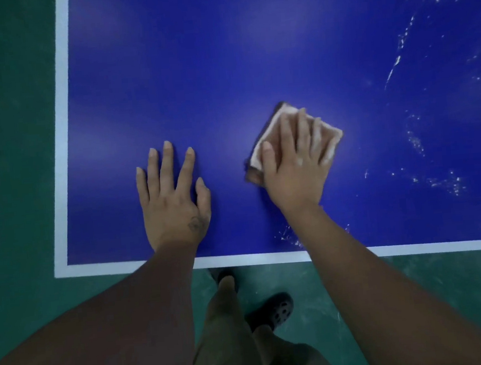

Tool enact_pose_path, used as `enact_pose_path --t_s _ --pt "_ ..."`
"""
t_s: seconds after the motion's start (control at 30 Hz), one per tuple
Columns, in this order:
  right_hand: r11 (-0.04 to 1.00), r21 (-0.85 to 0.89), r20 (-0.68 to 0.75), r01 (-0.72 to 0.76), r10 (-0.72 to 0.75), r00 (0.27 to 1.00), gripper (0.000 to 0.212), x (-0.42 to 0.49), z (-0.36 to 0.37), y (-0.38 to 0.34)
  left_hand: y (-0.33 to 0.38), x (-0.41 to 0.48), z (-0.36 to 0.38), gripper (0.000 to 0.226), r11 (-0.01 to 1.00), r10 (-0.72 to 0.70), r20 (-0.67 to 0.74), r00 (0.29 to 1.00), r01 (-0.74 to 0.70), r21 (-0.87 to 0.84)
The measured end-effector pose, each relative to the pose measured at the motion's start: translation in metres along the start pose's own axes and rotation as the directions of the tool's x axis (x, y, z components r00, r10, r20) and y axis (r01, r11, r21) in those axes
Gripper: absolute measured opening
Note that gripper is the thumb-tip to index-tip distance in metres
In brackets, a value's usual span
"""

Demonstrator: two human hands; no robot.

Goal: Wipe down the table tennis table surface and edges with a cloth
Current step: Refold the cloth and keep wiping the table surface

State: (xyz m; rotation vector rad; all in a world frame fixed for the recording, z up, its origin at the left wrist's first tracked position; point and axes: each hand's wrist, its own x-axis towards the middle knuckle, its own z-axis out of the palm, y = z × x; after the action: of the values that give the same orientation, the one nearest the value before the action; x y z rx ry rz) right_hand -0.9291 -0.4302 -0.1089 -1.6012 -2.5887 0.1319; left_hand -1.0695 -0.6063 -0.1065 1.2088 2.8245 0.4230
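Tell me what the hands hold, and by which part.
Right hand presses the cloth's top flat; left hand rests bare on the table.

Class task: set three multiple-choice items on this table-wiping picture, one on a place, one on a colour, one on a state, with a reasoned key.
1. Most white specks on the table lie: A right of the cloth; B left of the cloth; C along the left edge.
2. The border line is: A yellow; B white; C red.
3. The right hand is: A lifted clear; B flat on the cloth; C clenched.
Key: 1 A, specks scatter to the right; 2 B, white edges the blue; 3 B, straight fingers press it.
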Motion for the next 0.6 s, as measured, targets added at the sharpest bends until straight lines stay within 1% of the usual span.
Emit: enact_pose_path --t_s 0.07,0.13,0.2,0.23,0.3,0.33,0.4,0.43,0.47,0.5,0.53,0.6 --pt "0.982 0.020 -0.018 0.189 -0.189 0.982 0.062 -0.031 0.003 -0.002 0.000 0.000 -0.001 0.058 1.000 0.000 -0.016 1.000 0.000 -0.006" --pt "0.938 0.062 -0.013 0.340 -0.340 0.940 0.062 -0.072 0.000 0.015 0.001 0.000 -0.002 0.058 1.000 -0.006 -0.014 1.000 0.005 -0.014" --pt "0.905 0.082 0.022 0.417 -0.420 0.907 0.063 -0.106 -0.006 0.046 0.002 -0.001 -0.003 0.058 1.000 -0.016 -0.005 1.000 0.016 -0.016" --pt "0.899 0.080 0.048 0.430 -0.435 0.899 0.063 -0.118 -0.010 0.065 0.002 -0.001 -0.004 0.058 1.000 -0.019 -0.003 1.000 0.019 -0.011" --pt "0.913 0.063 0.077 0.404 -0.408 0.910 0.063 -0.133 -0.020 0.102 0.004 -0.002 -0.005 0.058 1.000 -0.021 0.000 1.000 0.021 -0.010" --pt "0.932 0.050 0.078 0.359 -0.362 0.929 0.062 -0.135 -0.024 0.117 0.003 -0.002 -0.006 0.058 1.000 -0.023 0.006 1.000 0.023 -0.006" --pt "0.980 0.012 0.049 0.197 -0.197 0.979 0.062 -0.135 -0.028 0.131 0.005 -0.003 -0.006 0.058 1.000 -0.024 0.010 1.000 0.024 0.004" --pt "0.995 0.000 0.023 0.099 -0.099 0.995 0.062 -0.132 -0.026 0.126 0.005 -0.003 -0.006 0.058 1.000 -0.023 0.004 1.000 0.023 0.007" --pt "1.000 -0.003 0.003 0.021 -0.021 1.000 0.062 -0.127 -0.025 0.114 0.005 -0.003 -0.007 0.058 1.000 -0.020 0.000 1.000 0.020 0.007" --pt "1.000 0.004 -0.002 -0.014 0.014 1.000 0.063 -0.124 -0.022 0.098 0.006 -0.003 -0.007 0.057 1.000 -0.017 -0.002 1.000 0.017 0.004" --pt "1.000 0.016 0.005 0.008 -0.008 1.000 0.063 -0.122 -0.017 0.080 0.007 -0.004 -0.008 0.057 1.000 -0.016 -0.003 1.000 0.016 0.001" --pt "0.985 0.046 0.009 0.169 -0.169 0.986 0.062 -0.129 -0.008 0.053 0.007 -0.004 -0.009 0.057 1.000 -0.018 -0.007 1.000 0.018 0.003"
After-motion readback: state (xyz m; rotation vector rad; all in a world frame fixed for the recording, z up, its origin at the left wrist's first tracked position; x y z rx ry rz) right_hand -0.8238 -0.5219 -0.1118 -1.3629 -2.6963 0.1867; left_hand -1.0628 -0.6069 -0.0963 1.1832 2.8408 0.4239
